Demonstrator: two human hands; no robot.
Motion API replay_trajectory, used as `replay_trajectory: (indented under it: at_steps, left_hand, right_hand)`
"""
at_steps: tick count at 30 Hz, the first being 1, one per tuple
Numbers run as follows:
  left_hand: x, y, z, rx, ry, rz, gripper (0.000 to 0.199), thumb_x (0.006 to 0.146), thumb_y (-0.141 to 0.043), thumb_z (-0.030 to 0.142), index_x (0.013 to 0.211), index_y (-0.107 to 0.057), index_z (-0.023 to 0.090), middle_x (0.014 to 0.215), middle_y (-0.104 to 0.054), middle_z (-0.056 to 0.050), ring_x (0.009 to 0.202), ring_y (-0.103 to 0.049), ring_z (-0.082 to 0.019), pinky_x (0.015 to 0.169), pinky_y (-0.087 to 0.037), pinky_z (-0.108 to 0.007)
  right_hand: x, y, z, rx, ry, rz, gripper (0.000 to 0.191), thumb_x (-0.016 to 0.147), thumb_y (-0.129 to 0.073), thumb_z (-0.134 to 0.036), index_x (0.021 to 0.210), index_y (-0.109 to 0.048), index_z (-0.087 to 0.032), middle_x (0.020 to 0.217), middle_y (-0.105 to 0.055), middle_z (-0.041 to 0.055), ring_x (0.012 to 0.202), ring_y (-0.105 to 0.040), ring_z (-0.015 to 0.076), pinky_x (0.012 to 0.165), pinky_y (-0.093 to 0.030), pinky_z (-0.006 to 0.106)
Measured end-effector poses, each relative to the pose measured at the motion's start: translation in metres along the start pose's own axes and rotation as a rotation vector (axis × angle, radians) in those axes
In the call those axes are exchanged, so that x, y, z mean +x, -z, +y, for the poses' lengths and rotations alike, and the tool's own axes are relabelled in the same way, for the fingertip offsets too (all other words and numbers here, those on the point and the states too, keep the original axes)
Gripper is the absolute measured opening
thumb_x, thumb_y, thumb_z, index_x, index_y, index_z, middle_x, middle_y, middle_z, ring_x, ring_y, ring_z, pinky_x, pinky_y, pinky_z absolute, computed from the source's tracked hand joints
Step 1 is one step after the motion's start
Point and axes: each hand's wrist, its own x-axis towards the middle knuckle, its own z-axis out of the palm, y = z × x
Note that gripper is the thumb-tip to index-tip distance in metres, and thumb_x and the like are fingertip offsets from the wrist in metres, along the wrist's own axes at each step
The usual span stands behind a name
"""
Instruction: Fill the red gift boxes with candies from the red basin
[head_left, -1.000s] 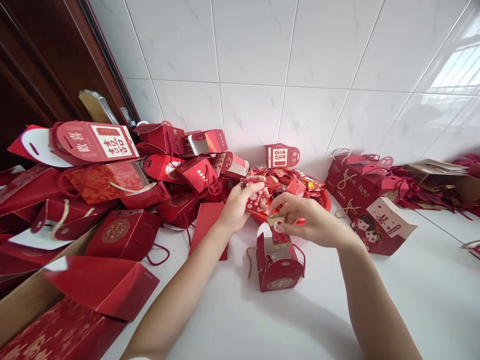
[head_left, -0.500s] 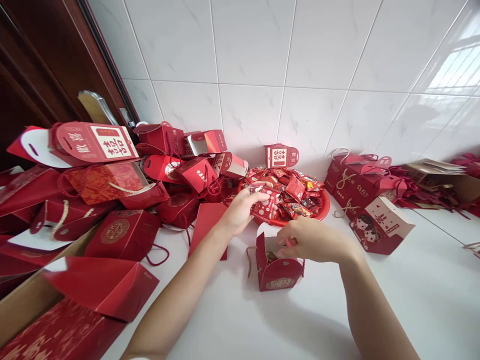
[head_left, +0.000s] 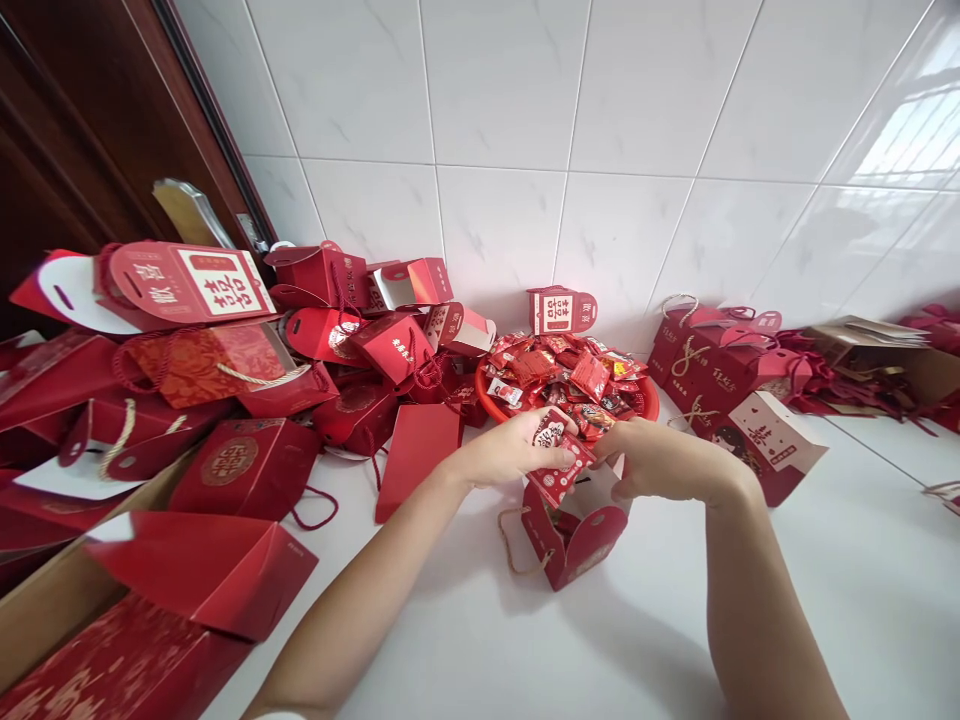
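My left hand (head_left: 517, 448) is closed on red snack packets (head_left: 561, 474) with white printing, held over the mouth of a small open gift box (head_left: 589, 548). The dark red box stands on the white tabletop, slightly turned, with a rope handle hanging at its left. Some contents show dimly inside it. My right hand (head_left: 656, 458) grips the box's right rear edge, its fingertips partly hidden behind the wall. Just behind both hands is a round red basket (head_left: 651, 402) heaped with wrapped snacks (head_left: 589, 375).
Many red gift boxes (head_left: 240, 465) are piled at left, beside a wooden door (head_left: 90, 120). A flat red box (head_left: 420, 455) lies left of my hands. More boxes (head_left: 705, 365) stand at right, one with cartoon figures (head_left: 776, 445). A tiled wall (head_left: 502, 100) rises behind.
My left hand has brought the packets from the basket's edge down and right over the box. My right hand has moved from the box's opening to its right edge, and the box has turned.
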Motion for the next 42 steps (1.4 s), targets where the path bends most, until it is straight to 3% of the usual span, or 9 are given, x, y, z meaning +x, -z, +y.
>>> replay_trajectory:
  at_steps: [4,7,12,17,20,24,32,36,42]
  left_hand:
    - [-0.005,0.001,0.004,0.320,0.081,-0.040,0.037,0.081,-0.073,0.031,0.114,-0.061,0.018,0.109,-0.071,-0.006,0.104,-0.066,-0.025,0.085,-0.052,-0.032]
    - [-0.005,-0.004,0.002,0.410,0.102,-0.066,0.035,0.084,-0.069,0.033,0.116,-0.062,0.019,0.108,-0.071,-0.006,0.100,-0.068,-0.025,0.081,-0.054,-0.032]
    - [-0.004,-0.009,-0.002,0.297,0.170,-0.091,0.039,0.091,-0.061,0.048,0.119,-0.062,0.020,0.119,-0.068,-0.010,0.079,-0.073,-0.022,0.063,-0.057,-0.029]
    - [-0.001,-0.007,-0.002,0.186,0.201,-0.030,0.056,0.092,-0.051,0.066,0.120,-0.064,0.019,0.125,-0.066,-0.013,0.064,-0.071,-0.017,0.058,-0.057,-0.031]
    - [0.002,-0.007,-0.003,0.137,0.167,-0.035,0.068,0.092,-0.042,0.074,0.120,-0.065,0.017,0.118,-0.070,-0.013,0.066,-0.071,-0.017,0.058,-0.058,-0.029]
    - [0.003,-0.008,-0.005,0.080,0.141,-0.034,0.082,0.087,-0.036,0.083,0.107,-0.071,0.012,0.089,-0.073,-0.012,0.070,-0.071,-0.020,0.062,-0.058,-0.030]
    - [-0.001,-0.006,0.001,0.108,0.103,-0.079,0.083,0.083,-0.032,0.088,0.093,-0.069,0.014,0.090,-0.071,-0.010,0.075,-0.069,-0.020,0.066,-0.056,-0.031]
    - [-0.008,0.008,0.006,0.377,0.105,-0.042,0.071,0.084,-0.044,0.082,0.088,-0.066,0.015,0.089,-0.068,-0.007,0.079,-0.066,-0.021,0.067,-0.051,-0.031]
    - [-0.011,0.021,0.009,0.616,0.111,-0.154,0.033,0.079,-0.072,0.049,0.090,-0.066,0.018,0.089,-0.070,-0.002,0.084,-0.064,-0.020,0.070,-0.045,-0.028]
  right_hand:
    - [0.003,-0.003,0.004,0.005,0.050,0.030,0.033,0.066,-0.066,-0.012,0.095,-0.077,-0.022,0.100,-0.072,0.0039,0.082,-0.065,0.0202,0.060,-0.044,0.025]
    - [0.004,-0.004,0.006,0.018,0.063,0.042,0.030,0.067,-0.067,-0.013,0.094,-0.077,-0.022,0.098,-0.072,0.0041,0.079,-0.065,0.0196,0.059,-0.044,0.025]
    - [0.002,-0.002,0.003,0.027,0.092,0.047,0.025,0.066,-0.070,-0.016,0.090,-0.077,-0.022,0.092,-0.073,0.0036,0.073,-0.064,0.0184,0.056,-0.042,0.024]
    - [-0.001,0.000,0.001,0.024,0.105,0.105,0.016,0.075,-0.070,-0.026,0.089,-0.075,-0.021,0.086,-0.072,0.0048,0.070,-0.064,0.0192,0.057,-0.043,0.026]
    - [-0.003,0.003,-0.002,0.060,0.170,0.245,0.020,0.085,-0.065,-0.038,0.091,-0.074,-0.021,0.082,-0.073,0.0057,0.073,-0.065,0.0202,0.063,-0.046,0.028]
    - [-0.003,0.004,-0.010,0.193,0.239,0.422,0.021,0.089,-0.060,-0.038,0.092,-0.072,-0.021,0.082,-0.073,0.0034,0.074,-0.064,0.0176,0.067,-0.046,0.027]
    - [-0.001,0.001,-0.020,0.390,0.315,0.415,0.012,0.086,-0.058,-0.024,0.074,-0.060,-0.020,0.071,-0.068,0.0005,0.070,-0.063,0.0158,0.067,-0.048,0.026]
    - [-0.004,0.002,-0.019,0.427,0.316,0.382,0.008,0.084,-0.057,-0.020,0.076,-0.059,-0.020,0.075,-0.069,0.0012,0.071,-0.064,0.0157,0.067,-0.049,0.026]
    - [0.002,-0.004,-0.024,0.149,0.210,0.201,0.018,0.078,-0.059,-0.011,0.092,-0.068,-0.020,0.085,-0.073,0.0026,0.077,-0.065,0.0178,0.065,-0.042,0.025]
